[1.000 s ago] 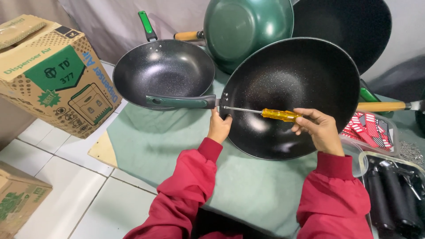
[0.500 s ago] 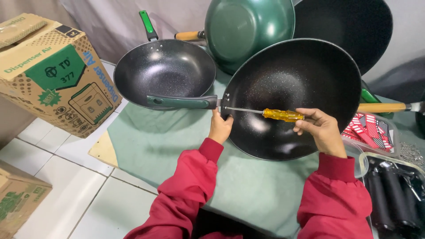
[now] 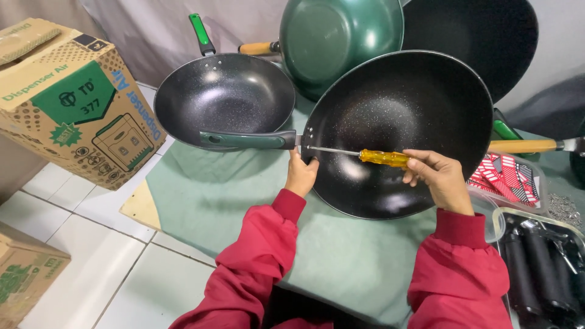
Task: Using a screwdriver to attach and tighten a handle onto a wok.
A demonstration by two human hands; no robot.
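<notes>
Little has shifted since a second ago: the right hand (image 3: 442, 180) still grips the yellow-handled screwdriver (image 3: 384, 158), tip at the black wok (image 3: 399, 131) rim's handle joint, left hand (image 3: 301, 173) clasping that rim.

White tiled floor (image 3: 79, 244) carries green mat (image 3: 231, 201), cardboard box (image 3: 73, 103); woks (image 3: 225, 97) on mat

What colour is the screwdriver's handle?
Translucent amber-yellow; the screwdriver shows best in the head view, held in the right hand.
</notes>
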